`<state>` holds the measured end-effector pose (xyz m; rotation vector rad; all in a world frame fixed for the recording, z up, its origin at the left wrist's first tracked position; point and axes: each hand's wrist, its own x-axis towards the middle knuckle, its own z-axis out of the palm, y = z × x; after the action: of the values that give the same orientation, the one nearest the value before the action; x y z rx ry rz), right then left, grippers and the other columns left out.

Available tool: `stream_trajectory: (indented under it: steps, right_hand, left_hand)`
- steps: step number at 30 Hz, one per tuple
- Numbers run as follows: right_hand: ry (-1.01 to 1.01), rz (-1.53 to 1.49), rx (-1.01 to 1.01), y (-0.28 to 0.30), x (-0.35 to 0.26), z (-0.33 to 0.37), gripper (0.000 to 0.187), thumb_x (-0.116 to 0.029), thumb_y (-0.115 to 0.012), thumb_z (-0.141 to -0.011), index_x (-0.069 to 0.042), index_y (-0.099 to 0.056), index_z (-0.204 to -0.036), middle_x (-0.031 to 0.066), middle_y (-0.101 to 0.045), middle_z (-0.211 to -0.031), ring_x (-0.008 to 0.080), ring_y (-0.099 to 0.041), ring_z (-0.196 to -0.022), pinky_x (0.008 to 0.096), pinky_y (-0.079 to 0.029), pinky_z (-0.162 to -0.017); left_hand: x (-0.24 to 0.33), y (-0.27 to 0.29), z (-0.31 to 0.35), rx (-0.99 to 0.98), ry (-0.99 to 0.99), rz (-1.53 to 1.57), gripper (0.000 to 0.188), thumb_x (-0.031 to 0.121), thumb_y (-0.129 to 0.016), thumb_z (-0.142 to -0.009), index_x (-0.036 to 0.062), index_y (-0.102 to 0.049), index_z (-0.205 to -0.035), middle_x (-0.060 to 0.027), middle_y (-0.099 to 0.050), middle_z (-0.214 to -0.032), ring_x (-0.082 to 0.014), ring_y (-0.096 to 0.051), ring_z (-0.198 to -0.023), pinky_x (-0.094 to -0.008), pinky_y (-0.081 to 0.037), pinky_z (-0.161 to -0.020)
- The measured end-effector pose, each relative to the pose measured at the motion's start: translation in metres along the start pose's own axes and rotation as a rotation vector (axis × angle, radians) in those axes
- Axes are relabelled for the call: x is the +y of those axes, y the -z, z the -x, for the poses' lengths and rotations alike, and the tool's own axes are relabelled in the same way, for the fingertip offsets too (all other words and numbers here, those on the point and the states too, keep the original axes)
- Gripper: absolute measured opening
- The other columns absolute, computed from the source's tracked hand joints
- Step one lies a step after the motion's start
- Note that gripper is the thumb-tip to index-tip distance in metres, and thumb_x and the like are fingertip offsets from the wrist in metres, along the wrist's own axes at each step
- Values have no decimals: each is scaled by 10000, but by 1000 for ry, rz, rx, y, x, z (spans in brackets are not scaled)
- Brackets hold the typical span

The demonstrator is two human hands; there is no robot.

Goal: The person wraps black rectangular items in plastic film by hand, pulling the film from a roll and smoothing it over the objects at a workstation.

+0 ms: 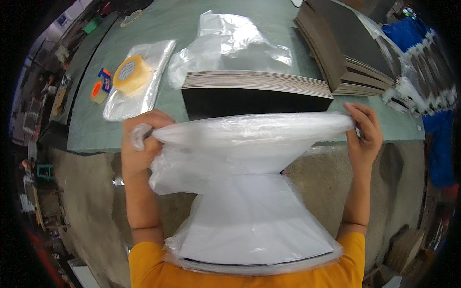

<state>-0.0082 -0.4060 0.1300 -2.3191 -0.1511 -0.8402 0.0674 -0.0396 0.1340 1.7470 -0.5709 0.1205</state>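
A clear plastic bag [240, 128] stretches between my two hands in front of my chest. My left hand [143, 137] is closed round its bunched left end, and a loose tuft sticks out past the fingers. At the right end, my right hand [362, 127] pinches the bag's corner between thumb and fingers. Inside the bag, a flat white sheet or stack [257, 218] leans toward my body, its lower edge against my orange shirt. Just beyond the bag, a thick stack of black-faced boards [240, 98] stands on the green table [139, 14]; the bag hides its lower part.
Crumpled clear plastic [230, 43] lies behind the black stack. To the left, a large tape roll [129, 76] rests on folded plastic bags [156, 72], beside a small tape dispenser [102, 86]. More dark boards [341, 43] are piled at the right, near a bundle with white fringes [425, 72].
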Motion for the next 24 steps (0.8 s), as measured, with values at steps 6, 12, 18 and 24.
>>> stream_trajectory:
  steps: [6,12,18,24]
  right_hand:
    - [-506,-1149,-580,23,31,6,251,-19,-708,-606,12,-592,-826,94,-615,-746,108,-582,-629,198,-463,-539]
    - [-1519,-1126,-665,-78,136,176,211,-60,-642,-633,-26,-590,-834,81,-603,-743,171,-572,-655,267,-452,-577]
    - [-1025,-187,-773,-136,125,235,139,-52,-591,-670,-8,-585,-802,98,-594,-771,210,-566,-705,292,-442,-638]
    - [-830,-605,-640,-36,60,93,147,-107,-567,-754,-2,-584,-855,120,-607,-807,247,-580,-751,353,-449,-680]
  left_hand:
    - [-57,15,32,-217,441,721,302,76,-664,-504,-53,-567,-759,-143,-585,-715,-140,-491,-480,-232,-396,-424]
    - [-173,-33,116,-534,1098,598,322,117,-664,-566,-31,-568,-835,-136,-593,-765,-178,-524,-588,-270,-416,-538]
    - [-217,-40,140,-714,959,-379,342,158,-665,-628,-9,-569,-911,-128,-602,-815,-215,-557,-696,-307,-436,-653]
    - [-50,4,40,-378,625,-180,323,168,-660,-668,40,-581,-954,-73,-604,-830,-145,-569,-733,-298,-438,-640]
